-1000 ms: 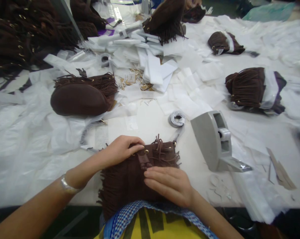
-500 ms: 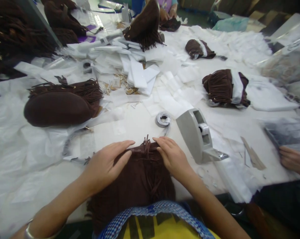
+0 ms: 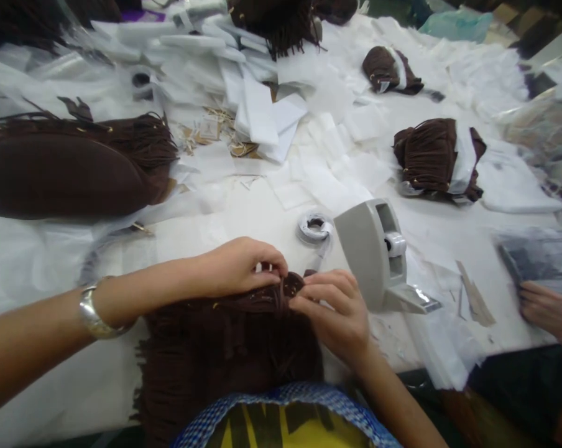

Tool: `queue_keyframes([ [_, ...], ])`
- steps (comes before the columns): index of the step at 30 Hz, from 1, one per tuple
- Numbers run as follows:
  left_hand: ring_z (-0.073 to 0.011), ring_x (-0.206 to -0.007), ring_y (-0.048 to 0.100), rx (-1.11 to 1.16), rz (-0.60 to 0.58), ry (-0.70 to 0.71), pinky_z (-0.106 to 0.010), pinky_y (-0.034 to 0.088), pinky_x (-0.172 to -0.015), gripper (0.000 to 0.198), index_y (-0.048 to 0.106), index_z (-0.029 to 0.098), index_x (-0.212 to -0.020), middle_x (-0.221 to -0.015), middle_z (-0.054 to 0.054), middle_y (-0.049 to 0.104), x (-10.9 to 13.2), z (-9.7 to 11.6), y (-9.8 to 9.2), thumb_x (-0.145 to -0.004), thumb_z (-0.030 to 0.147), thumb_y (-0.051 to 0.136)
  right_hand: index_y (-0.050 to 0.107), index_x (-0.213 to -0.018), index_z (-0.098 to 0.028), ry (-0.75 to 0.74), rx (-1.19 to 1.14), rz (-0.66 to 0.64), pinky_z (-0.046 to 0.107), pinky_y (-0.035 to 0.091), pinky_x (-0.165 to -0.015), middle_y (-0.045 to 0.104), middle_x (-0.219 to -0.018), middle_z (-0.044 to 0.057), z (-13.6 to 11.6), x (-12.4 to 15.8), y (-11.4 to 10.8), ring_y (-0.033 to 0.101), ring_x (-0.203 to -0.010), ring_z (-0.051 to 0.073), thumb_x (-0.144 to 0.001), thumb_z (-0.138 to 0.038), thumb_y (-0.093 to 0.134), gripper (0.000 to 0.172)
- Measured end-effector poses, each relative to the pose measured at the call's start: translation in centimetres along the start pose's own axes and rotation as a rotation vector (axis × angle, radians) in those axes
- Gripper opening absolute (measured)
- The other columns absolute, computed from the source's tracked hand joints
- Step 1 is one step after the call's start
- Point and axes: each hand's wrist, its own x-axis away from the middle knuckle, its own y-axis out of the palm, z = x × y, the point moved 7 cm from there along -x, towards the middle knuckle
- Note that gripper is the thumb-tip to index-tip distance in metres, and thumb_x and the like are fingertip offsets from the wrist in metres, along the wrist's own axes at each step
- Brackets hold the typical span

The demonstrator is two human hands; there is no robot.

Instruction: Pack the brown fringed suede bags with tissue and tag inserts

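A dark brown fringed bag [image 3: 225, 348] lies against the table's near edge, close to my body. Its gathered top edge and cord are between my two hands. My left hand [image 3: 250, 267], below a silver bangle, pinches the top edge near the cord. On the other side, my right hand [image 3: 334, 311] has thumb and fingers closed on the same edge. The exact bit under the fingertips is partly hidden. Just beyond the hands lies a small roll of grey-white strip [image 3: 314, 227], and a grey tape dispenser [image 3: 372, 255] stands to the right.
Another brown fringed bag [image 3: 66, 171] lies at left. Two wrapped brown bags [image 3: 437, 155] rest at right, near white sheets. White foam pads [image 3: 257, 112] and tags [image 3: 209, 127] lie mid-table. A co-worker's hand [image 3: 549, 311] touches a grey plastic-covered item [image 3: 537, 255].
My hands have moved closer together along the bag's top and now pinch its edge, where earlier they lay spread over it. The view has tilted down.
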Motion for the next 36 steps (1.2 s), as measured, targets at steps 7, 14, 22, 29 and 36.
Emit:
queue_keyframes([
  [7, -0.0148, -0.082, 0.061, -0.258, 0.052, 0.203, -0.025, 0.046, -0.069, 0.018, 0.068, 0.023, -0.093, -0.096, -0.002, 0.066, -0.6, 1.7, 2.2, -0.095, 0.02, 0.051, 0.072, -0.11, -0.038, 0.033, -0.032, 0.077, 0.039, 0.052, -0.083, 0.073, -0.081, -0.003, 0.0, 2.1, 0.2, 0.067, -0.087, 0.019, -0.09, -0.018, 0.066, 0.029],
  [14, -0.0153, -0.068, 0.055, -0.369, 0.08, 0.32, -0.027, 0.043, -0.06, 0.02, 0.062, 0.022, -0.074, -0.078, -0.003, 0.061, -0.4, 3.1, 3.1, -0.091, 0.016, 0.053, 0.073, -0.104, -0.035, 0.042, -0.115, 0.084, 0.043, 0.056, -0.084, 0.071, -0.081, -0.001, 0.3, 2.3, 0.8, 0.067, -0.09, 0.02, -0.093, -0.018, 0.062, 0.024],
  [22, -0.0163, -0.088, 0.066, 0.119, 0.266, -0.033, -0.025, 0.049, -0.081, 0.017, 0.073, 0.023, -0.096, -0.097, -0.001, 0.073, -0.6, -1.9, -0.1, -0.091, 0.029, 0.058, 0.075, -0.099, -0.033, 0.144, -0.227, 0.164, 0.047, 0.055, -0.086, 0.066, -0.074, 0.002, 0.1, 2.5, -0.1, 0.065, -0.088, 0.023, -0.096, -0.02, 0.057, 0.023],
  [29, -0.0129, -0.06, 0.058, 0.601, -0.477, -0.207, -0.02, 0.042, -0.051, 0.025, 0.078, 0.023, -0.088, -0.071, 0.0, 0.071, -0.8, -2.3, 3.2, -0.088, 0.042, 0.061, 0.075, -0.095, -0.034, 0.082, -0.206, 0.112, 0.044, 0.055, -0.087, 0.065, -0.069, 0.0, -0.7, 2.3, -0.7, 0.064, -0.084, 0.021, -0.098, -0.025, 0.056, 0.02],
  [36, -0.0126, -0.075, 0.064, 0.728, -0.618, -0.123, -0.021, 0.051, -0.071, 0.022, 0.076, 0.02, -0.101, -0.083, 0.001, 0.074, -2.3, -1.4, 5.2, -0.084, 0.028, 0.065, 0.074, -0.086, -0.022, -0.02, -0.261, 0.065, 0.035, 0.056, -0.085, 0.066, -0.071, 0.0, -1.5, 0.6, -1.2, 0.066, -0.087, 0.016, -0.096, -0.019, 0.059, 0.018],
])
